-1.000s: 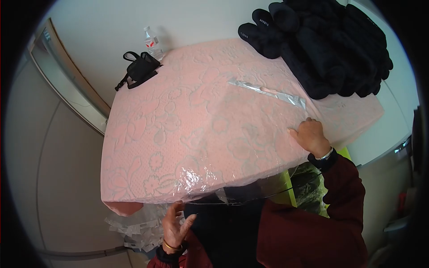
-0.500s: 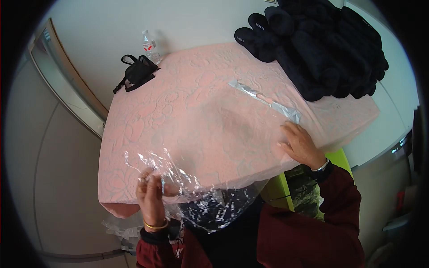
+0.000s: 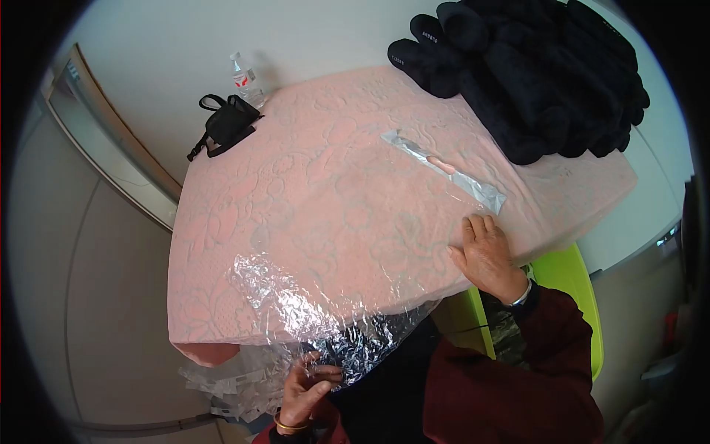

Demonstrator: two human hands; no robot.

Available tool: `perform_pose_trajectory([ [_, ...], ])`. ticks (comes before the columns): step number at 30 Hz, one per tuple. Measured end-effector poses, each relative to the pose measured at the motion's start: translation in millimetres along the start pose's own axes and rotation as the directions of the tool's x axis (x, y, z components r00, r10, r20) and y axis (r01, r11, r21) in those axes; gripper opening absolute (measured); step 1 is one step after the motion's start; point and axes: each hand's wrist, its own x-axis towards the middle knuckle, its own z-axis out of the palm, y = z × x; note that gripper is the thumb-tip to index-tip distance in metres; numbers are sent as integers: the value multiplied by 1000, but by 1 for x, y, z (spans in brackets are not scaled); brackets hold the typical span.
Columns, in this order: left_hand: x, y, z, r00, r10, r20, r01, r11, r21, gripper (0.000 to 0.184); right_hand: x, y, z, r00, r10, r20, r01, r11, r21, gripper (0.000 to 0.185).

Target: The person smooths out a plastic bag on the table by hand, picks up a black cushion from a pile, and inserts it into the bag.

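Observation:
A large clear plastic bag (image 3: pixel 296 307) lies over the pink patterned cloth (image 3: pixel 222 214), its crinkled near part hanging past the front edge. Its far end shows a white-silver strip (image 3: pixel 447 172). My right hand (image 3: pixel 484 255) rests flat on the bag near the cloth's right front, fingers extended just below the strip. Below the front edge, my left hand (image 3: pixel 307 388) is at the bag's hanging film, its fingers apart and partly behind the plastic. Whether it touches the film is unclear.
Black plush items (image 3: pixel 547 81) are piled at the back right. A black strapped pouch (image 3: pixel 228 124) and a clear bottle (image 3: pixel 246 80) stand at the back left. More clear plastic (image 3: pixel 237 381) hangs at the lower left; a yellow-green bin (image 3: pixel 580 296) is below the right edge.
My left hand rose with gathered film onto the cloth, then came down below the front edge and opened. The bag shifted toward me, and my right hand slid left and nearer.

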Motion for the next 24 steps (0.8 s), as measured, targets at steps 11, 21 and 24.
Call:
perform_pose_trajectory([
  [11, 55, 61, -62, 779, 474, -410, -362, 874, 324, 25, -24, -25, -33, 927, -360, -105, 367, 812, 453, 39],
  [21, 66, 75, -78, 348, 937, -28, 114, -13, 993, 41, -13, -18, -16, 922, -320, -218, 384, 824, 415, 23],
  [24, 76, 67, -18, 530, 816, 230, -189, -150, 970, 56, -6, -35, -9, 909, -331, -255, 417, 745, 520, 23],
])
